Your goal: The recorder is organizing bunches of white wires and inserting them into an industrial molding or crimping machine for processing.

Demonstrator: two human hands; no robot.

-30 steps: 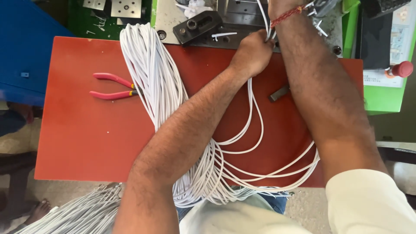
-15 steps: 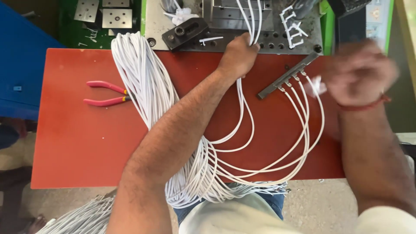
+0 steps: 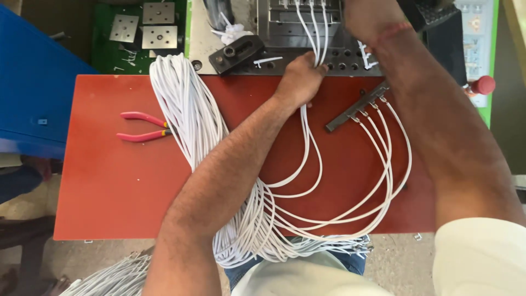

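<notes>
Left hand (image 3: 300, 78) pinches white cables (image 3: 313, 38), steadying their ends in the grey metal fixture (image 3: 307, 55) beyond the red worktop (image 3: 109, 186). Right hand (image 3: 364, 19) reaches there; its grip is hidden.

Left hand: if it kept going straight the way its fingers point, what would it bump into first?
The left hand holds white wires and points up toward the grey metal block they run into. It would probably meet that block's perforated front edge first, though depth is hard to judge from above.
</notes>
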